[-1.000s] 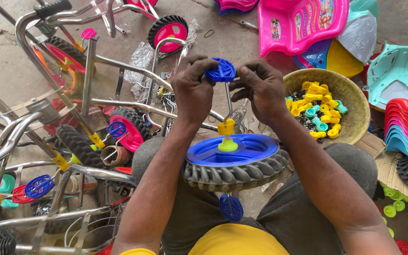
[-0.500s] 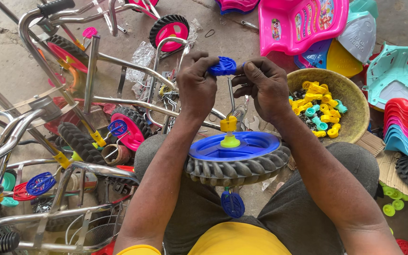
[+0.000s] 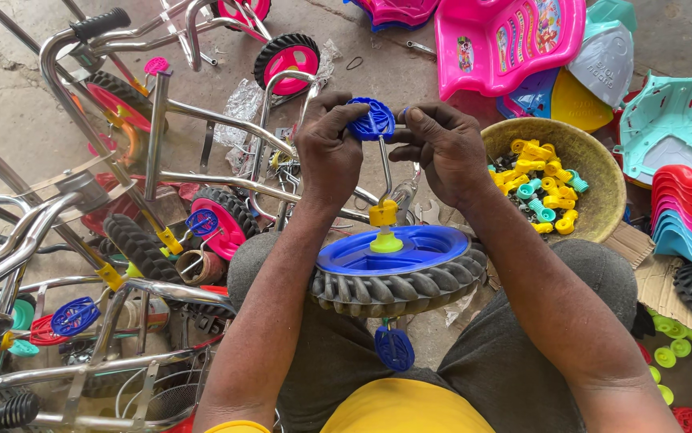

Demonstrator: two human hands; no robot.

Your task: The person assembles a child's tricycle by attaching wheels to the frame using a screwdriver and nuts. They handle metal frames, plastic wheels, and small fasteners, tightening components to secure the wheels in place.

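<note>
A blue plastic wheel with a black ribbed tyre lies flat across my lap. A metal crank rod rises from its green hub through a yellow collar. At the rod's top sits a small blue pedal. My left hand pinches the pedal from the left. My right hand grips the pedal's axle end from the right. A second blue pedal hangs below the wheel.
A round basket of several yellow and teal plastic fittings stands at my right. Pink, teal and red plastic seats are stacked far right. Chrome tricycle frames with pink wheels crowd the left. Green caps lie on the floor.
Both hands have stayed on the upper pedal, shifting their grip slightly. The wheel has not moved on my lap.
</note>
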